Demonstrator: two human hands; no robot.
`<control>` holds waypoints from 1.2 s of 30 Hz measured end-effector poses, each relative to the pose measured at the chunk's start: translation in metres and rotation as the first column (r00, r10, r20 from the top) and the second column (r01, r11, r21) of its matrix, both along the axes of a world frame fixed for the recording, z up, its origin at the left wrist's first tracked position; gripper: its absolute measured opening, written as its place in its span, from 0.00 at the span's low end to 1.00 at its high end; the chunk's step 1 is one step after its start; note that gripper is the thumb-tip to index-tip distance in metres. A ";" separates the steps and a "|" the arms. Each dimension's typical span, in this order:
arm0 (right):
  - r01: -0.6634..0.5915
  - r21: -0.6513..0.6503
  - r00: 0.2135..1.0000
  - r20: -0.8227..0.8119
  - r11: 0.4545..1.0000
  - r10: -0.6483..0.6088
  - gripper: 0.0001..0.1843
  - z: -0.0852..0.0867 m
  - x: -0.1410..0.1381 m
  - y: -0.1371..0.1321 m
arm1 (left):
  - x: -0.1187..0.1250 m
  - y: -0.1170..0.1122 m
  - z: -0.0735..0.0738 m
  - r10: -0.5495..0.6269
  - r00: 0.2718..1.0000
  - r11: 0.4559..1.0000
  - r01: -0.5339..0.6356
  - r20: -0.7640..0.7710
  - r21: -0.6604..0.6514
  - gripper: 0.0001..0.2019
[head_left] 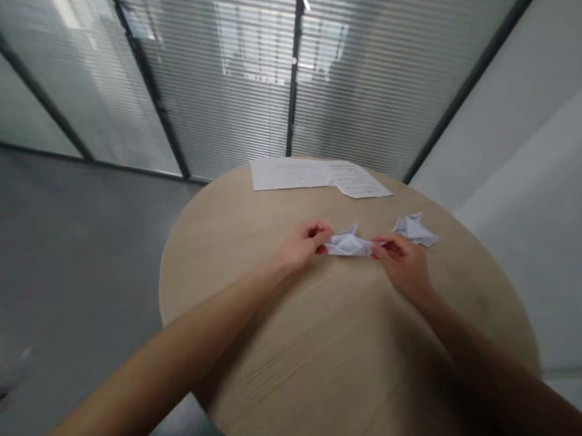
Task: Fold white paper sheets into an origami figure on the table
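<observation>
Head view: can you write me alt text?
The left hand and right hand hold opposite ends of a folded white paper over a rounded table. A second folded paper lies beyond the right hand; paper sheets lie farther back.

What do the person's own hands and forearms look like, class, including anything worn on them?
The left hand and right hand are ungloved. The left forearm and right forearm look bare and widen toward the elbow; no watch or bracelet shows. Blur hides small details such as rings.

Both forearms (198,328) reach forward, left grip (308,242) and right grip (403,260) pinching.
</observation>
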State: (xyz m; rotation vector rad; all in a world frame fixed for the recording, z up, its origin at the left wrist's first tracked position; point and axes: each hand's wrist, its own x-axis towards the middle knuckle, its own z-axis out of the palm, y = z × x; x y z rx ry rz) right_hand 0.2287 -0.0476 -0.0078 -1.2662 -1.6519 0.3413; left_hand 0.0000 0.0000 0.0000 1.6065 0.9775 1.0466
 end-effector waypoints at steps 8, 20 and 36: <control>-0.134 -0.213 0.866 -0.499 0.968 0.010 0.09 0.007 -0.025 0.003 | 0.014 -0.005 0.007 -0.031 0.973 0.995 0.051 0.227 -0.084 0.22; -0.085 -0.043 0.843 -0.536 0.995 0.049 0.15 0.005 -0.043 -0.022 | 0.002 -0.043 0.014 -0.067 0.961 0.986 0.105 0.269 -0.129 0.24; -0.297 0.182 0.954 0.007 0.937 0.301 0.24 0.008 -0.042 -0.034 | 0.010 -0.047 0.016 -0.014 0.916 0.964 0.119 0.400 -0.239 0.14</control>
